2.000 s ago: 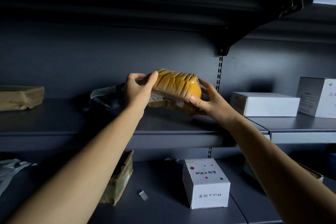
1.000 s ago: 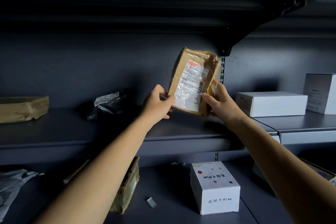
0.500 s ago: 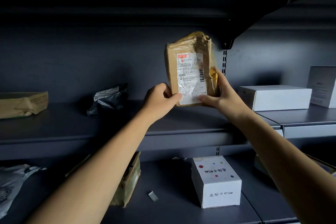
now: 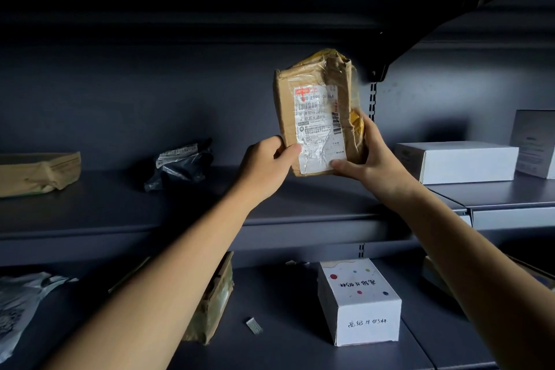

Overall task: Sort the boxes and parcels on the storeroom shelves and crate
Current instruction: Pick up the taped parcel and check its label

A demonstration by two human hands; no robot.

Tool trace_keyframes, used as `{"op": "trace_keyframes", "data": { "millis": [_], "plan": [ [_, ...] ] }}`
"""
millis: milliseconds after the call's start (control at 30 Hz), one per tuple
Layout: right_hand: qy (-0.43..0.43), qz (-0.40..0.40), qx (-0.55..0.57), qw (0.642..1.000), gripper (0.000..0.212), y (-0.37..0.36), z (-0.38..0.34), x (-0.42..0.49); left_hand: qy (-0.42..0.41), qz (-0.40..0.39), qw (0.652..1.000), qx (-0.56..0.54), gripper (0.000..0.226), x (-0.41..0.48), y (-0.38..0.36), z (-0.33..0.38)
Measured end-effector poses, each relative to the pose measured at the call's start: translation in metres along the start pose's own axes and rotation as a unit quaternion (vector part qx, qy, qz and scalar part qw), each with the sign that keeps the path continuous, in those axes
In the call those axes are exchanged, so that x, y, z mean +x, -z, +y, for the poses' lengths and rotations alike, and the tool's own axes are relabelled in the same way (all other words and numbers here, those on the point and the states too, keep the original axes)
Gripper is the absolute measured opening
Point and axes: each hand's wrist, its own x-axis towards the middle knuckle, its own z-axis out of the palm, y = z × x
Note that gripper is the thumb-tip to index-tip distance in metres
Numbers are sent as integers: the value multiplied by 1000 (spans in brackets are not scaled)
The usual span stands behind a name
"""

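From my head camera: my left hand (image 4: 267, 164) and right hand (image 4: 371, 159) both grip the brown parcel (image 4: 315, 112) upright by its lower corners, label facing me, above the middle shelf (image 4: 150, 207); fingers curled round it.

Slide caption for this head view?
Left hand and right hand hold a crumpled brown cardboard parcel upright, white label facing camera, above grey shelf.

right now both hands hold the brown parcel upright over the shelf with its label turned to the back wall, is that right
Not quite. The left hand and right hand do hold the brown parcel upright over the shelf, but its label is turned to the camera, not the back wall. The head view shows the printed side.
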Motion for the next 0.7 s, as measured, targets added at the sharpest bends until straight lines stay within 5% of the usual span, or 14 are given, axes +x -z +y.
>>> {"op": "trace_keyframes", "data": {
  "millis": [367, 700],
  "plan": [
    [-29, 35, 25, 999, 85, -6, -17, -7, 4, 17, 999, 29, 39, -4, 3, 8],
    [-38, 63, 5, 997, 93, 2, -31, -45, 15, -3, 997, -81, 37, -26, -9, 20]
  ]
}}
